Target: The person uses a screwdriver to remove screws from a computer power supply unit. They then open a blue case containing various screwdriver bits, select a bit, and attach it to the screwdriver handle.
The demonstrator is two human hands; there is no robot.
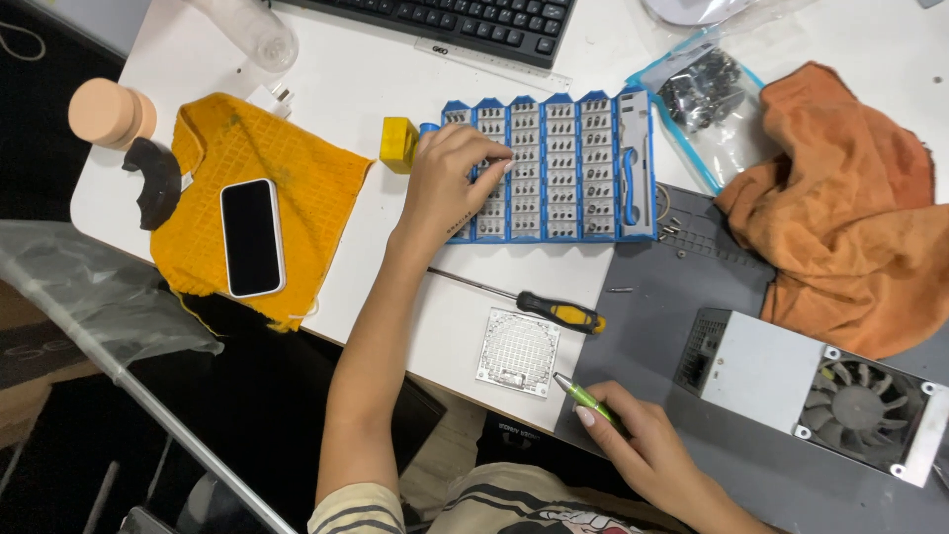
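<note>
pretty bright, even overhead light here, the white counter [376, 79] in the upper half almost blows out. shadows are soft and short, just a faint one under the left hand [450, 178] and along the screwdriver [524, 305]. lower left of the frame drops off dark and murky. the phone [251, 237] screen shows no real glare. focus is decent in the middle, slightly softer and stretched toward the corners.

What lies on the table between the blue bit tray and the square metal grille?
A screwdriver with black-and-yellow handle lies between the bit tray and grille, in the head view.
</note>
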